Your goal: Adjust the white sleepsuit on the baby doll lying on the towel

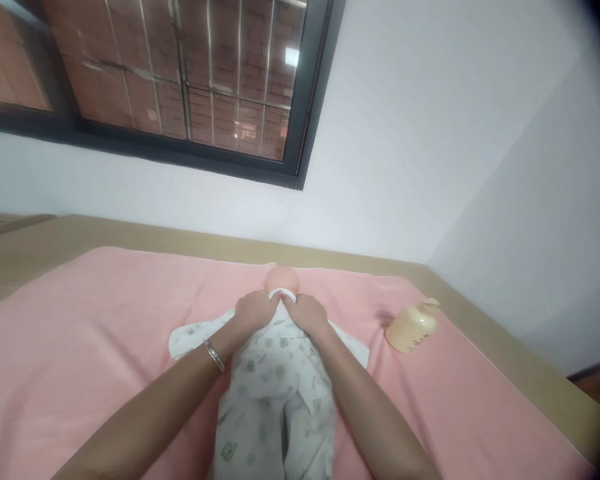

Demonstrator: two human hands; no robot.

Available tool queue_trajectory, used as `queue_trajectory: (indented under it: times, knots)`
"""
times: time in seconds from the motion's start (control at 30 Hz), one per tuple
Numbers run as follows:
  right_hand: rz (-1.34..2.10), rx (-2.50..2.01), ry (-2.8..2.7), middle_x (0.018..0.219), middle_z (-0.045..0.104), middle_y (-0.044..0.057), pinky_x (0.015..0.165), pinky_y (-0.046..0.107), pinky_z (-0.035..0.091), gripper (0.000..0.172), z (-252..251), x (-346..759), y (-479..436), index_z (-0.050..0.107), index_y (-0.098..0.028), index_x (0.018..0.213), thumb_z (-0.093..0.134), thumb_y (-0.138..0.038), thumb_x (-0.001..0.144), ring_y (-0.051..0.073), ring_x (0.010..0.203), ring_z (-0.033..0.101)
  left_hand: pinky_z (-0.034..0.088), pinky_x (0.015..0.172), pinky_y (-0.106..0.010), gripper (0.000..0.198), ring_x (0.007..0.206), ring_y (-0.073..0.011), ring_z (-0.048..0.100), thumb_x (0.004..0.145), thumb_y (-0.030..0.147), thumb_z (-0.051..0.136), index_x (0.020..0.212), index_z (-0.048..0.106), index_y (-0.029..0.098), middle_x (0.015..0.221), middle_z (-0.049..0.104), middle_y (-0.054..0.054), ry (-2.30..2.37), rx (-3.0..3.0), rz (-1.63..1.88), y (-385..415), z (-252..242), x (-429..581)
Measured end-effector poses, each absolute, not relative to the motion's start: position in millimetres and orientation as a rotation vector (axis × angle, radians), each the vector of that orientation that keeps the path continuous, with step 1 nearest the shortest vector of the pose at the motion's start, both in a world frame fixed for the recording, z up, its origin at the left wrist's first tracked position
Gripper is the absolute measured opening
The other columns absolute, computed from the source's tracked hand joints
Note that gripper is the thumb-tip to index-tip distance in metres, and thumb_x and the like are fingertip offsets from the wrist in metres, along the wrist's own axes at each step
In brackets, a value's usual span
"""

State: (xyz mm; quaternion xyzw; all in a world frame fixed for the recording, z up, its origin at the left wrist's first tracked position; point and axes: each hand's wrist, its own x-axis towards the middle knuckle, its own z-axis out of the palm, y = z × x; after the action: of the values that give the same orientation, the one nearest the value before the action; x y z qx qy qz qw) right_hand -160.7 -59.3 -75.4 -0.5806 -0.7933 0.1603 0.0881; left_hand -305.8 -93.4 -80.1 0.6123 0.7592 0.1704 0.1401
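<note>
A baby doll lies on its back on a pink blanket [120, 320], its round head [282, 279] at the far side. White baby clothes [275, 393] with a small green print cover its body, sleeves spread to both sides and legs toward me. At the neckline, my left hand [257, 310] is closed with its thumb and fingers pinching the collar. My right hand [306, 312] grips the collar's other side, close beside the left. A silver bracelet [214, 355] circles my left wrist. The doll's arms are hidden by the cloth.
A pale yellow pump bottle [412, 328] stands tilted in view on the blanket at the right. The wooden surface [105, 230] shows around the blanket. Behind it are a white wall [380, 133] and a dark-framed window [180, 143] with bars.
</note>
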Motion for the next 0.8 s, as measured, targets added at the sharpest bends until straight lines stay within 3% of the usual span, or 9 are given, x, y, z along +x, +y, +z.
queue_trajectory:
  times: [0.4, 0.8]
  knots:
    - [0.406, -1.649, -2.207, 0.092, 0.066, 0.014, 0.074, 0.033, 0.044, 0.062, -98, -162, -49, 0.066, -0.015, 0.096, 0.024, -0.061, 0.091, 0.027, 0.089, 0.061, 0.042, 0.068, -0.030, 0.068, 0.081, -0.0231, 0.062, 0.088, 0.062, 0.015, 0.084, 0.068, 0.019, 0.087, 0.070, -0.010, 2.198, 1.754, 0.645, -95, -87, -302]
    - [0.332, -1.686, -2.193, 0.088, 0.066, 0.014, 0.071, 0.032, 0.043, 0.063, -100, -163, -49, 0.067, -0.015, 0.094, 0.022, -0.060, 0.092, 0.027, 0.085, 0.062, 0.043, 0.067, -0.032, 0.069, 0.077, -0.0242, 0.063, 0.087, 0.062, 0.016, 0.081, 0.068, 0.017, 0.083, 0.069, -0.012, 2.299, 1.739, 0.554, -90, -85, -298]
